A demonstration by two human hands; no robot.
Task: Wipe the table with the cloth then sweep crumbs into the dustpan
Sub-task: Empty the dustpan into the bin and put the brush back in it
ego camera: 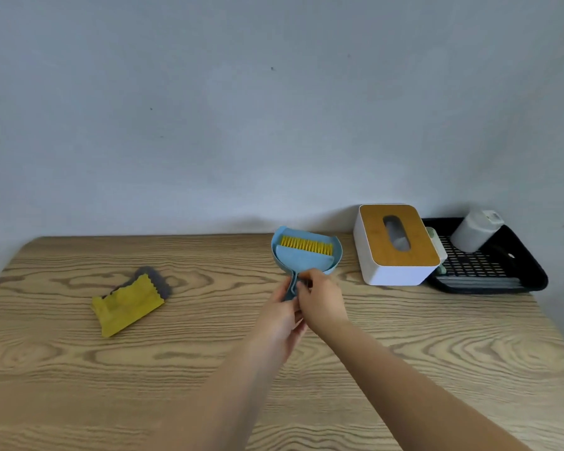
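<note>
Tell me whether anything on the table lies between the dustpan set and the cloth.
Nothing visible does. Bare table runs from the dustpan, whose handle both the left hand and right hand hold, to the cloth. The tissue box sits on the opposite side.

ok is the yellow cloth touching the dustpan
Apart. The head view shows the yellow cloth lying well left of the dustpan, with bare table between them.
</note>
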